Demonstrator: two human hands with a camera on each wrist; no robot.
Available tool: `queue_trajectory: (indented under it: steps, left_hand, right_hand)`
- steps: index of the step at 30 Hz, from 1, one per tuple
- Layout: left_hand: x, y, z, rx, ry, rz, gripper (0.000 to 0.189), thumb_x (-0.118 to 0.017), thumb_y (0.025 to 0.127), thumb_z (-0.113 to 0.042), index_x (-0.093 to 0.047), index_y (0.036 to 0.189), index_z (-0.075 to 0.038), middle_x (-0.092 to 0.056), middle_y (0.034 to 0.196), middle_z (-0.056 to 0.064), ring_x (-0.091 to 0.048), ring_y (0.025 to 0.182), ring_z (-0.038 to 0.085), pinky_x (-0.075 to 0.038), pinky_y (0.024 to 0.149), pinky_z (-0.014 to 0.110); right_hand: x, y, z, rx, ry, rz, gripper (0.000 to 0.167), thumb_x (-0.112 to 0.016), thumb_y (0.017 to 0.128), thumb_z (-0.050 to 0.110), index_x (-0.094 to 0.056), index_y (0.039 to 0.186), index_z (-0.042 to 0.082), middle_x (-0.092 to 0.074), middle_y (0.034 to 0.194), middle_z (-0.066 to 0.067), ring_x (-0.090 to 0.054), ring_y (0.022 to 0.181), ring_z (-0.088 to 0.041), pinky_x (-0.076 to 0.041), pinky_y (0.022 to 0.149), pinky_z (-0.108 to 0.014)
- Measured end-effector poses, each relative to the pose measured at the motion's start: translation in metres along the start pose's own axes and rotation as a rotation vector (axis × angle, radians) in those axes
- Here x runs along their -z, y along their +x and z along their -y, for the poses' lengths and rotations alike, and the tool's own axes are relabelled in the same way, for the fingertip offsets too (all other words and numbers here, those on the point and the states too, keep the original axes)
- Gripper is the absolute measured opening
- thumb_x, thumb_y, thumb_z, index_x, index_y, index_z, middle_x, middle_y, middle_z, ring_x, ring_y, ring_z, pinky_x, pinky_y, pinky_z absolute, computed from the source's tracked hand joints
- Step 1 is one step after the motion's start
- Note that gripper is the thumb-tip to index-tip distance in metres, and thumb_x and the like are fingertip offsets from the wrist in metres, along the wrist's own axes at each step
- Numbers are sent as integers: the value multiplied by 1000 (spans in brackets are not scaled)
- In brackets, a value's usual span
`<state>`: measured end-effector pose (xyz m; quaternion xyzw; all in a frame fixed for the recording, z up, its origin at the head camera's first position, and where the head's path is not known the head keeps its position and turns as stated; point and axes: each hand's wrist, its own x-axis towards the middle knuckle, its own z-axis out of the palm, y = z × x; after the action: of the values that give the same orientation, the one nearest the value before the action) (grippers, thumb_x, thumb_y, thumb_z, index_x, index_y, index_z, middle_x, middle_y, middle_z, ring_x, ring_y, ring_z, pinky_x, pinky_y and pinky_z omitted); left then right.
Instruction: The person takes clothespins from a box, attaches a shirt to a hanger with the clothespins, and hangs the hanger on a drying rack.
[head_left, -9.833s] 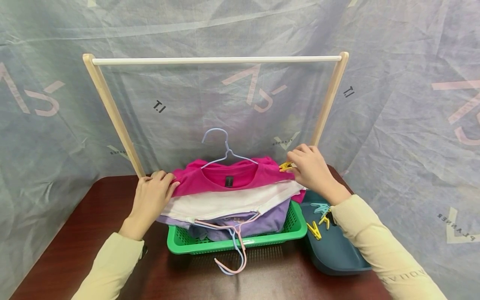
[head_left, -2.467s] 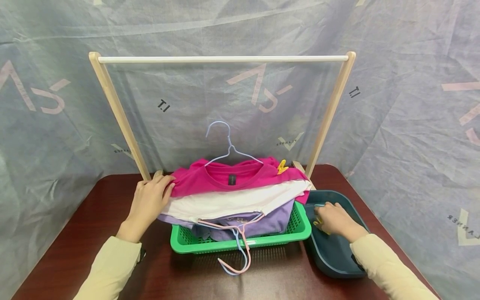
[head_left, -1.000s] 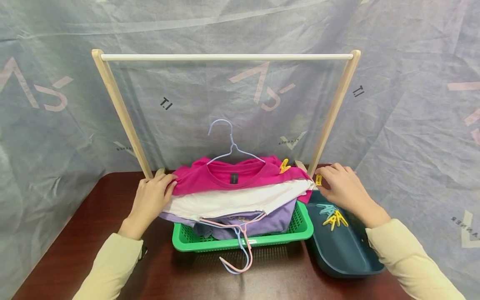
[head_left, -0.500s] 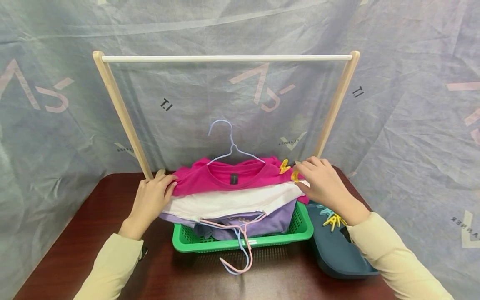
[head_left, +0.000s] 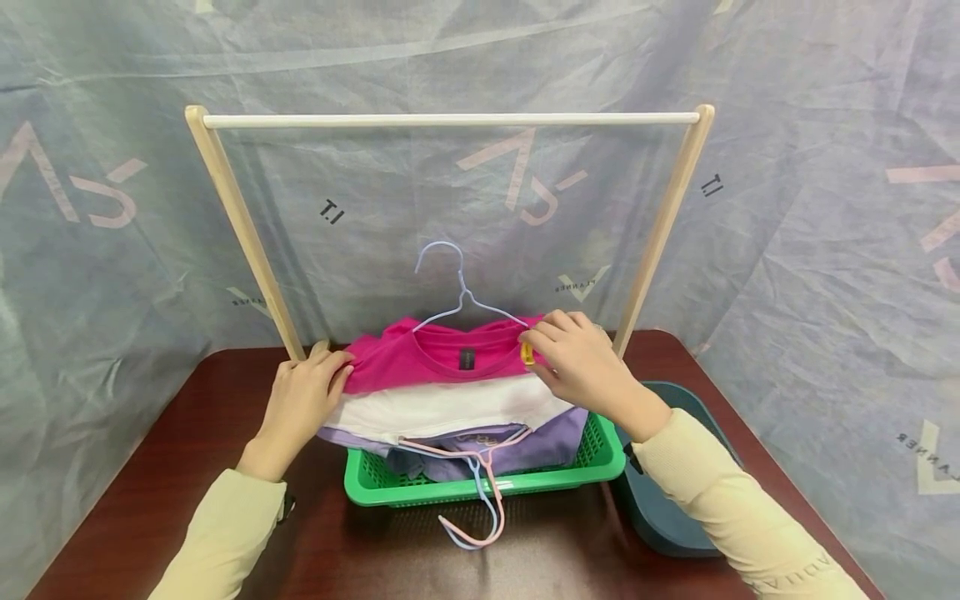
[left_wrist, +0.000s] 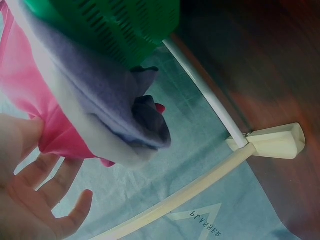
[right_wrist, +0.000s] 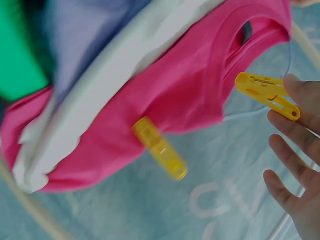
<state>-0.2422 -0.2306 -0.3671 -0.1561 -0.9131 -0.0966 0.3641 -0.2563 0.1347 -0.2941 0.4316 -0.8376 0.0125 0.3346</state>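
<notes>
Shifted leftward since half a second ago: right hand (head_left: 581,358), then at the shirt's right shoulder, now by the right side of its neckline. Its grip is nearly closed, thumb and finger pinching a yellow clip (right_wrist: 267,92), the other fingers spread. Whether that clip touches the cloth I cannot tell.

Left hand (head_left: 303,400) is unmoved; its grip is closed on the left shoulder of the pink shirt (head_left: 405,358), fabric bunched between thumb and fingers. Pink shirt lies topmost on the pile, a blue hanger (head_left: 463,290) standing with its hook up from the neckline. A fastened clip (right_wrist: 160,148), also yellow, is clamped to the shoulder edge.

Beneath are a white garment (head_left: 442,408) and a purple garment (head_left: 555,442), all on a green basket (head_left: 405,496). A pink hanger (head_left: 501,504) hangs its hook over the front rim. Dark tray (head_left: 667,508) sits at the basket's right, partly behind the sleeve, on the counter (head_left: 555,558). Behind stands a wooden rack (head_left: 240,221) with a white rail.
</notes>
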Motion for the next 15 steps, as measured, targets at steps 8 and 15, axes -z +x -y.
queue_trajectory:
  steps: [8,15]
  left_hand:
    - [-2,1,0,-4,3,-9,12,-64,84,-17,-66,95,-12,-58,81,5,-64,65,29,-41,63,47]
    - [-2,1,0,1,-1,-5,13,-64,84,-17,-66,95,-12,-61,83,6,-64,69,31,-41,64,48]
  right_hand:
    - [-9,31,22,103,-15,-36,28,-72,74,14,-63,100,10,-65,93,-1,-54,95,-22,-41,83,-38]
    - [-13,56,38,154,-30,-51,21,-68,77,13,-63,97,14,-63,92,2,-54,95,-19,-41,83,-36]
